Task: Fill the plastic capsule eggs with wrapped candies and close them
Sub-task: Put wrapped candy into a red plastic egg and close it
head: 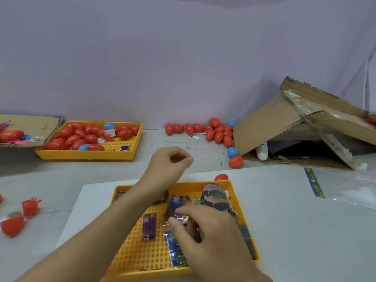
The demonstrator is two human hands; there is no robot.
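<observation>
Foil-wrapped candies [175,218] sit under the right hand [205,231], whose fingertips pinch one inside the near yellow tray [242,206]. The left hand [168,161] hovers beyond the tray's far edge, fingers curled, empty. Red eggs [218,132] lie by the wall.

We record glossy, smooth plastic on the red capsule eggs [218,133] heaped at the back centre of the frame, and a matt yellow plastic with a studded, perforated floor on the near tray [142,253] at lower centre. The wrapped candies [175,249] in it show shiny printed film. At upper right, the cardboard box [270,119] looks rough, matt, torn-edged, with glossy clear tape.
</observation>
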